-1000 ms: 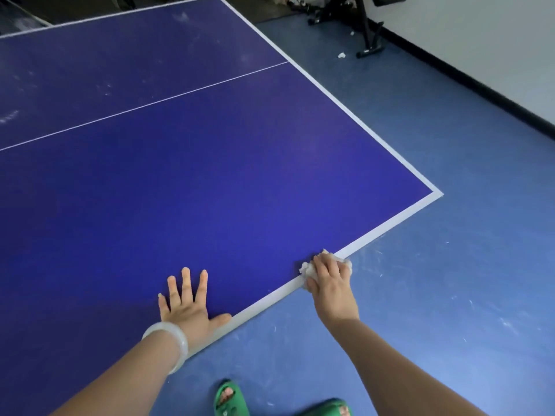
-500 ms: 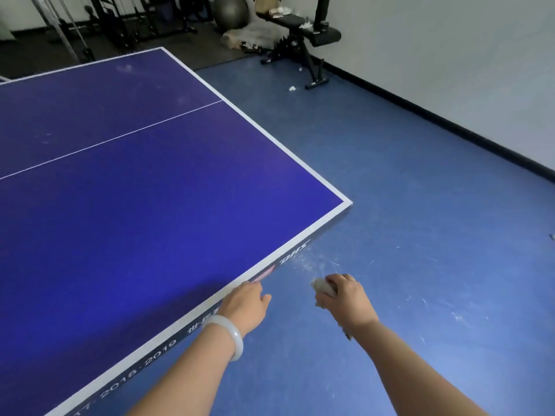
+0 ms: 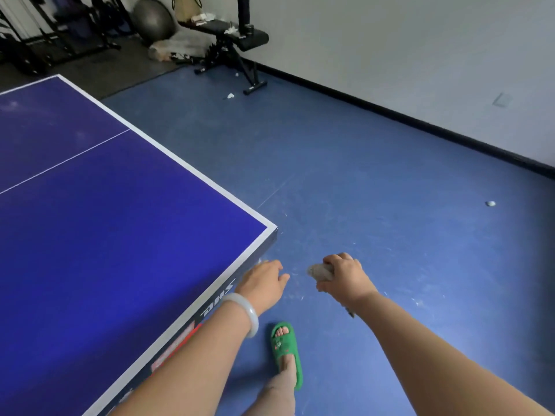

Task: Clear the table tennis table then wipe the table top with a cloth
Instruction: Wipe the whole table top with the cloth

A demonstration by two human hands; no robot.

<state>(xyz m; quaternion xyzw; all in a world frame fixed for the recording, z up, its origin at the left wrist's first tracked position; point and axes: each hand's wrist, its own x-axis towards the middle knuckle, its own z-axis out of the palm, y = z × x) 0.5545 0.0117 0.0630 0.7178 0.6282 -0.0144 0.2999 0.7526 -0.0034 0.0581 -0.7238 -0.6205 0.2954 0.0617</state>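
Note:
The blue table tennis table (image 3: pixel 120 229) fills the left of the head view, its white-edged corner near the middle. My right hand (image 3: pixel 342 276) hangs off the table over the floor and grips a crumpled whitish cloth (image 3: pixel 319 272). My left hand (image 3: pixel 264 283), with a pale bangle on the wrist, sits just past the table's near edge beside the corner, fingers loosely curled and holding nothing. Whether it touches the edge is unclear.
Blue floor (image 3: pixel 390 205) stretches to the right, flecked with white scraps. A small white ball (image 3: pixel 490 203) lies far right. A black weight bench (image 3: pixel 237 40) and a grey exercise ball (image 3: pixel 154 19) stand at the back wall. My green slipper (image 3: pixel 286 349) is below the hands.
Both hands left the table: the right lifted the cloth off the white edge, the left slid from flat on the top to beyond the edge. The view swung right and up.

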